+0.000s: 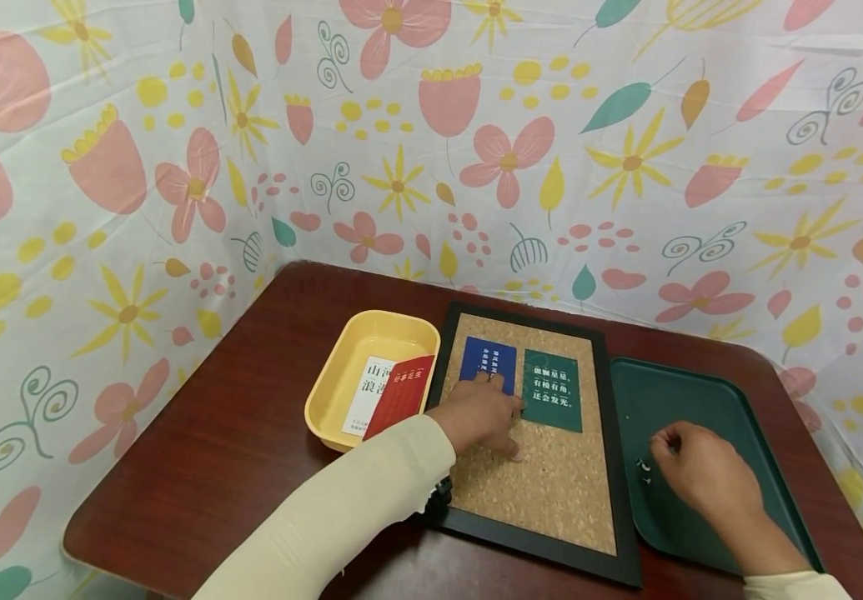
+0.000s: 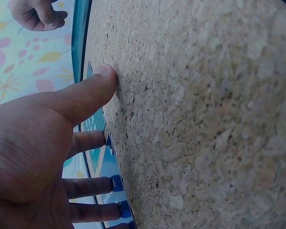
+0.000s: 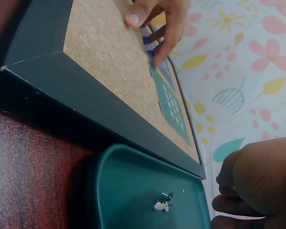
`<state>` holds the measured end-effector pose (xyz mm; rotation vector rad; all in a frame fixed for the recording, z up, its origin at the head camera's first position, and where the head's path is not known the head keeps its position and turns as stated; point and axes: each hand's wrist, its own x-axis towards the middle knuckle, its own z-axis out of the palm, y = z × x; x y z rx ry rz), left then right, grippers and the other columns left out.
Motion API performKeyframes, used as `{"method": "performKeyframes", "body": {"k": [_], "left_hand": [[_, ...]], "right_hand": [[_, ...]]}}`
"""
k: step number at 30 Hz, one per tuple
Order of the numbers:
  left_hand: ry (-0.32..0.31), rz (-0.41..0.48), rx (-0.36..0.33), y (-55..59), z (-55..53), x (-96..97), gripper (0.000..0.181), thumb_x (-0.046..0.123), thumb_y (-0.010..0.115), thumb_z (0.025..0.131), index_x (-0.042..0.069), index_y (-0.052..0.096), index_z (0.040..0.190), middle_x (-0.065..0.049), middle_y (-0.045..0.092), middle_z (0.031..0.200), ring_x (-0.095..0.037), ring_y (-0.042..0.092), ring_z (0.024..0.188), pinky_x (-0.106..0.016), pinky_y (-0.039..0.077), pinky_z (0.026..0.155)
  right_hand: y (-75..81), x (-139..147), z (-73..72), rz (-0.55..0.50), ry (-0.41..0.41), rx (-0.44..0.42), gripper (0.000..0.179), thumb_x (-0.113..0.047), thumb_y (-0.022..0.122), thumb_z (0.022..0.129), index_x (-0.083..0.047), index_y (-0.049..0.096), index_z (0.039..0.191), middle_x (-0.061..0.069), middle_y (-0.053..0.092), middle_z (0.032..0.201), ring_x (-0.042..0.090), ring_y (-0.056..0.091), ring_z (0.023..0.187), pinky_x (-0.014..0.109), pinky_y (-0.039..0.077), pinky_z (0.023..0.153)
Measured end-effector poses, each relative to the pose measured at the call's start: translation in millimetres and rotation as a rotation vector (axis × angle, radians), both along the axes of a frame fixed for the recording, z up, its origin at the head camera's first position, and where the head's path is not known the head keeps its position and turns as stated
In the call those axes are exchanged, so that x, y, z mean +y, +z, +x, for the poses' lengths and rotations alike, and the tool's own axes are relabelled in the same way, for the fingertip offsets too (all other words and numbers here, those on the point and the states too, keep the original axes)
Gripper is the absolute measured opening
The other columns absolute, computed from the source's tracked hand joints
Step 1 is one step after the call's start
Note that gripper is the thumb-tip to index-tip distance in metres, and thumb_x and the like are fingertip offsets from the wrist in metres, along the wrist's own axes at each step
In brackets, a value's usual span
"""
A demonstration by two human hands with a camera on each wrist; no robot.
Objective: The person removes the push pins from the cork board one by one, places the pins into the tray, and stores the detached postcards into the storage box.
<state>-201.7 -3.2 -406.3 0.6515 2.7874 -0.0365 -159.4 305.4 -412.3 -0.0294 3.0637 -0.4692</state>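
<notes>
My left hand (image 1: 479,414) lies over the framed cork board (image 1: 551,492), fingers extended. Its fingertips press on a blue card (image 1: 489,357) with white writing, while the thumb touches bare cork in the left wrist view. A green card (image 1: 551,390) lies on the cork just right of that hand. Above the dark green tray (image 1: 689,387), my right hand (image 1: 709,471) has curled fingers, with thumb and index finger close together. No object shows between them. Several silver thumbtacks (image 3: 163,205) sit in the tray beside the right hand.
A yellow tray (image 1: 341,367) stands left of the board, holding a white card (image 1: 362,408) and a red card (image 1: 403,393). Everything rests on a dark red-brown table (image 1: 198,450). A floral curtain (image 1: 431,167) hangs behind it and along its left side.
</notes>
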Motion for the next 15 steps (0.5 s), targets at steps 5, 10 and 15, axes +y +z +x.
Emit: {"method": "performKeyframes", "body": {"k": [5, 10, 15], "left_hand": [[0.003, -0.002, -0.003, 1.4, 1.2, 0.0, 0.078, 0.072, 0.075, 0.076, 0.044, 0.055, 0.146, -0.001, 0.051, 0.145, -0.025, 0.045, 0.134, -0.044, 0.047, 0.102], [0.018, 0.016, -0.016, 2.6, 1.3, 0.1, 0.078, 0.070, 0.077, 0.076, 0.044, 0.055, 0.146, -0.001, 0.051, 0.144, -0.025, 0.044, 0.134, -0.044, 0.046, 0.102], [0.017, 0.013, -0.020, 2.5, 0.8, 0.1, 0.078, 0.071, 0.076, 0.076, 0.044, 0.055, 0.147, -0.002, 0.051, 0.145, -0.026, 0.044, 0.134, -0.045, 0.046, 0.101]], "right_hand": [[-2.9, -2.4, -0.4, 0.000, 0.001, 0.002, 0.025, -0.027, 0.055, 0.099, -0.007, 0.069, 0.106, 0.001, 0.061, 0.081, 0.019, 0.052, 0.063, 0.036, 0.037, 0.050], [-6.3, -7.2, -2.9, -0.012, 0.012, 0.019, 0.027, -0.026, 0.057, 0.100, -0.005, 0.069, 0.111, 0.004, 0.065, 0.087, 0.018, 0.053, 0.065, 0.037, 0.040, 0.052], [-14.4, -19.0, -6.1, -0.040, 0.049, 0.037, 0.027, -0.024, 0.060, 0.101, -0.003, 0.068, 0.115, 0.009, 0.067, 0.095, 0.018, 0.058, 0.070, 0.038, 0.044, 0.054]]}}
